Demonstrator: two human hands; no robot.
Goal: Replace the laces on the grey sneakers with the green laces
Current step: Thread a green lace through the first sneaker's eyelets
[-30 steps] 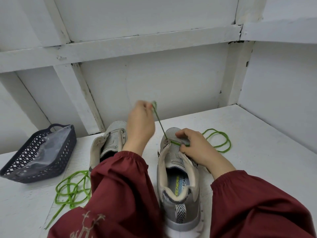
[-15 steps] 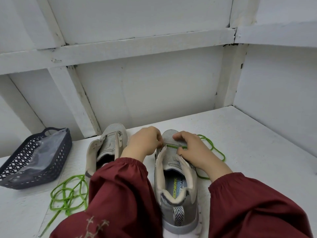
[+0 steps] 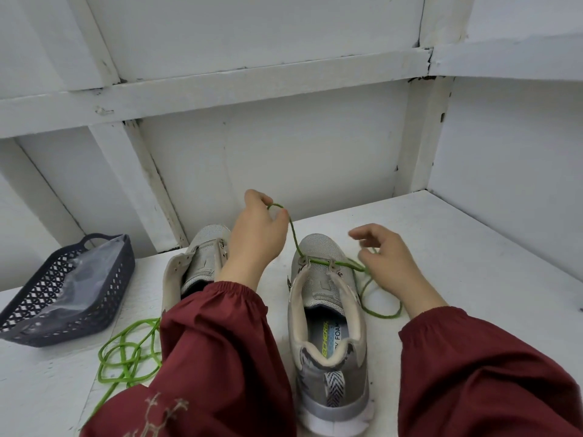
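Two grey sneakers stand on the white table with their toes pointing away from me. A green lace (image 3: 318,262) crosses the lowest eyelets of the right sneaker (image 3: 328,313). My left hand (image 3: 256,238) is raised above and left of that shoe and pinches one end of this lace, which runs taut up to my fingers. My right hand (image 3: 386,258) hovers by the shoe's right side with loosely spread fingers; the lace's other part passes under it and loops on the table. The left sneaker (image 3: 197,263) has no lace and is partly hidden by my left arm.
A second green lace (image 3: 126,351) lies coiled on the table at the front left. A dark perforated basket (image 3: 67,291) holding a clear plastic bag sits at the far left. White walls with beams close in at the back and right.
My left hand has risen from the shoe's toe, pulling the green lace up and taut. My right hand has lifted off the shoe and opened its fingers.
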